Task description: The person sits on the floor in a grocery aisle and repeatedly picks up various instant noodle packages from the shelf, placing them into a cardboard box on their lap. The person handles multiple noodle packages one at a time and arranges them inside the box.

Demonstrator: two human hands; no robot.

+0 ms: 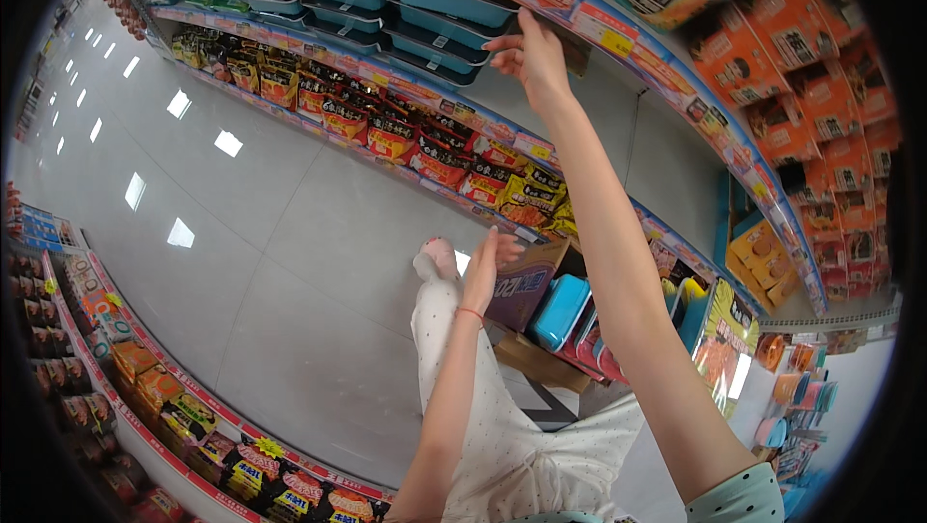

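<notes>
Up at the shelf, my right hand (534, 59) reaches in beside the right end of a stack of blue plastic food trays with dark lids (442, 19). Its fingers are spread and hold nothing. Whether a fingertip touches the top tray is hard to tell. My left hand (494, 258), slightly blurred, is held low above a purple printed cardboard carton (529, 287), fingers loosely apart with nothing in them. Inside the open carton, a light blue tray (561, 311) lies beside red ones, partly hidden by my right forearm.
Bagged instant noodles (391, 128) fill the lower shelf. Orange packs (768, 38) hang or stand at upper right. Across the grey tiled floor (290, 291) stands another shelf with noodle packs (246, 469). A carton flap (543, 363) sticks out near my legs.
</notes>
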